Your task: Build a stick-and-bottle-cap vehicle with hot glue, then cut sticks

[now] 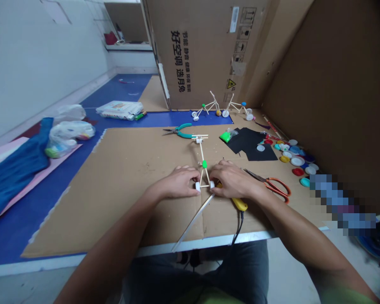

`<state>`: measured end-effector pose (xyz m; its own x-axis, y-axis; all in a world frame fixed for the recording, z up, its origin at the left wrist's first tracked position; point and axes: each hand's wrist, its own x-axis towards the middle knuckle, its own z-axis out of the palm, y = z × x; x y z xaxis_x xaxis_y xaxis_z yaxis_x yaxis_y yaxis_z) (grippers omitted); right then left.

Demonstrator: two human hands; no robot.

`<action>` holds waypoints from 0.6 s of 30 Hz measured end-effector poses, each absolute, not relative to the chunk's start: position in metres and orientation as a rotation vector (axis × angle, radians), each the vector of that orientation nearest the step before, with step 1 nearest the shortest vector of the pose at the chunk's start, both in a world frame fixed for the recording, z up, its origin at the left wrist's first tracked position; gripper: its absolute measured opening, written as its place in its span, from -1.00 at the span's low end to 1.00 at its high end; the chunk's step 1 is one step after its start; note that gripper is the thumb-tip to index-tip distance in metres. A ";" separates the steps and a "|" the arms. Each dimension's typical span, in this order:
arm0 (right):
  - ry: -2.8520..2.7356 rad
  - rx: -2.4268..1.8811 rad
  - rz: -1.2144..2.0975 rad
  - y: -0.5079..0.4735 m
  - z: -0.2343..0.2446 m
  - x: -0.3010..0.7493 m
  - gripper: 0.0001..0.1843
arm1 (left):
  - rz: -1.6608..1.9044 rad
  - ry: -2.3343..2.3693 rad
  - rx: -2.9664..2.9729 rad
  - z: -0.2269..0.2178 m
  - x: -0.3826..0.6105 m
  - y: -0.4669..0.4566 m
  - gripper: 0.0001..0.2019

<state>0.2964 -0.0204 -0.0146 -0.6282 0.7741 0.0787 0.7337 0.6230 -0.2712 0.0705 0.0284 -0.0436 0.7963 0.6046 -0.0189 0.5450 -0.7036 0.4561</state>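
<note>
Both my hands are at the near end of a small stick frame (203, 162) made of thin wooden sticks with a green bead on it. My left hand (177, 182) pinches a white bottle-cap wheel (197, 186) on the frame's left side. My right hand (231, 179) grips the frame's right side at a second white wheel (212, 184). Under my right wrist lies a corded tool with a yellow handle (240, 204), its black cable running over the table edge. A long pale strip (193, 221) lies slanted below my hands.
Teal-handled pliers (179, 131) and orange-handled scissors (277, 188) lie on the cardboard sheet (114, 190). Black paper (248, 143) and several coloured bottle caps (291, 154) are on the right. Two similar stick models (207, 107) stand beyond, before a large cardboard box (196, 50).
</note>
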 end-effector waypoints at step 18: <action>-2.515 -1.364 0.286 -0.012 -0.018 0.294 -0.81 | 0.077 0.874 2.515 -0.041 0.070 0.029 -0.77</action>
<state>0.2936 -0.0120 -0.0185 -0.5225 0.8415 0.1372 0.7893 0.5383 -0.2954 0.0697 0.0289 -0.0413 0.7952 0.5981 -0.0995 0.5716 -0.6848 0.4519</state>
